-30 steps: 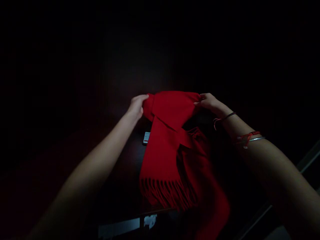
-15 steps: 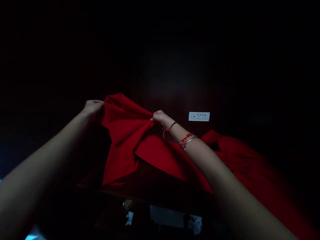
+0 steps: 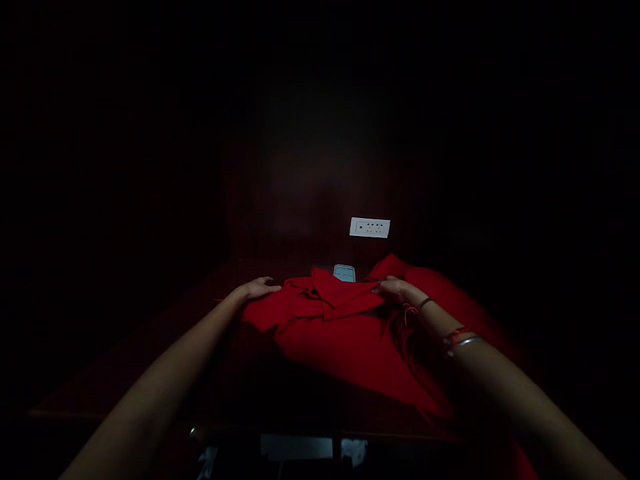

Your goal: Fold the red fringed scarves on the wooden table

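Observation:
A red cloth (image 3: pixel 330 347) lies in loose folds on the dark table. My left hand (image 3: pixel 256 289) rests at the cloth's left edge, its fingers stretched out and a gap showing between finger and thumb. On the other side, my right hand (image 3: pixel 394 288) pinches the upper right corner of the folded part. Bracelets circle my right wrist and forearm. Just behind the cloth a phone (image 3: pixel 344 273) with a lit screen is partly covered at its lower end.
More red fabric (image 3: pixel 440 287) is heaped to the right, fading into shadow. A white socket plate (image 3: pixel 370 227) sits on the back wall. The front edge of the table (image 3: pixel 240 427) runs across the bottom, with pale items (image 3: pixel 297 447) below it. Darkness hides the surroundings.
Both hands have come down and moved apart, lowering the lifted cloth onto the table. My left hand's fingers have loosened. The phone now shows behind the cloth.

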Tool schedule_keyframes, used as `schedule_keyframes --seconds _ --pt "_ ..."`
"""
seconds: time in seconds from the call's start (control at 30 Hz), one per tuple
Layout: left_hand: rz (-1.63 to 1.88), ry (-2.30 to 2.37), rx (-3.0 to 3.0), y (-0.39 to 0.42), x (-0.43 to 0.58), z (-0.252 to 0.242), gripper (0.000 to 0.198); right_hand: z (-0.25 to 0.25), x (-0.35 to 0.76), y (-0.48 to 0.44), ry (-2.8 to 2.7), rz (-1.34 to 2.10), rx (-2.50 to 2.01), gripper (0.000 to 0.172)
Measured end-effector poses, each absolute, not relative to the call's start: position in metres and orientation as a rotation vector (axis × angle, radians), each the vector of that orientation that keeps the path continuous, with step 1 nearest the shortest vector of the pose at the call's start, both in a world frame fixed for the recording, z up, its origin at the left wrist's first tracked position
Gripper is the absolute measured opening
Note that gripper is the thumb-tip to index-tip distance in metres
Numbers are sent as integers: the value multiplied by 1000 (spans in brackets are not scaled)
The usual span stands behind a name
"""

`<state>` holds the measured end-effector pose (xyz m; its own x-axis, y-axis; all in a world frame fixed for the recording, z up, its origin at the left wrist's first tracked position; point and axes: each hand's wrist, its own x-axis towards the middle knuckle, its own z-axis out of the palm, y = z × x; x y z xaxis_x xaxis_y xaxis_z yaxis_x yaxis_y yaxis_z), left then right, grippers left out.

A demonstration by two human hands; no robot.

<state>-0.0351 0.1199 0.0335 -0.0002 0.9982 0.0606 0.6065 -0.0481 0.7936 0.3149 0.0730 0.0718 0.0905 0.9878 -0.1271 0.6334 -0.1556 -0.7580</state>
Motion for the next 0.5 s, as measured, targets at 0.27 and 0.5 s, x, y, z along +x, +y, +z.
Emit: schedule_keyframes --seconds 0.27,0.5 --pt "636 1662 1673 131 22 41 31 60 326 71 -1670 981 -1763 14" --pt "842 2014 1850 125 -25 81 15 88 336 67 -1754 923 -1658 16"
